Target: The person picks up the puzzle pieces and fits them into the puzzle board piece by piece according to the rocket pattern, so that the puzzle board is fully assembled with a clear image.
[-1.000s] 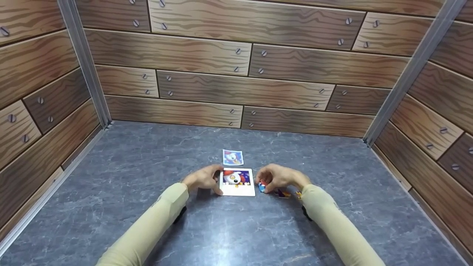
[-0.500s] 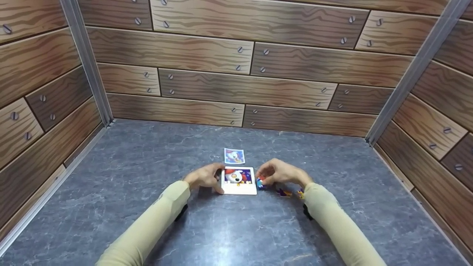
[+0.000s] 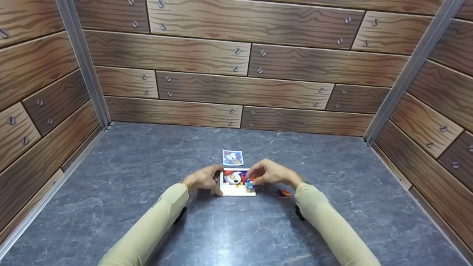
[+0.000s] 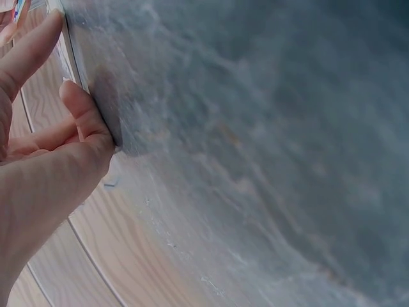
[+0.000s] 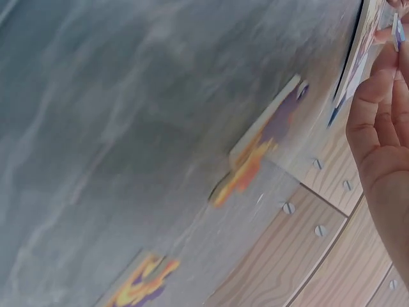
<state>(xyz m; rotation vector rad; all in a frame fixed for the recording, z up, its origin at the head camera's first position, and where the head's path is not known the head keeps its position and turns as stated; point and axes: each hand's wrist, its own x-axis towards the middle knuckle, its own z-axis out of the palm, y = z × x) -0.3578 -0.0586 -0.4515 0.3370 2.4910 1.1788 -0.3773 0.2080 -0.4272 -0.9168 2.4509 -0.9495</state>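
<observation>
In the head view my left hand (image 3: 203, 177) holds a white-framed jigsaw board (image 3: 232, 190) at its left edge, thumb near the lower corner and a finger near the upper one. The board shows part of a cartoon picture with a white face and red hat; its lower strip is bare. My right hand (image 3: 269, 173) pinches a blue and red jigsaw piece (image 3: 250, 184) over the board's right side. From the right wrist view, the piece (image 5: 399, 32) appears edge-on between thumb and fingers. In the left wrist view, the left hand's fingertips (image 4: 71, 96) touch the board's edge.
A small picture card (image 3: 232, 157) with a similar cartoon lies behind the board. To the right, a purple and orange jigsaw piece (image 3: 283, 193) lies on the grey marbled table (image 3: 155, 147). The right wrist view shows another yellow-orange piece (image 5: 142, 284). Wood-patterned walls (image 3: 207, 85) surround the table.
My right hand has moved left, carrying the blue and red jigsaw piece from beside the board to over its right side. The left hand stays at the board's left edge.
</observation>
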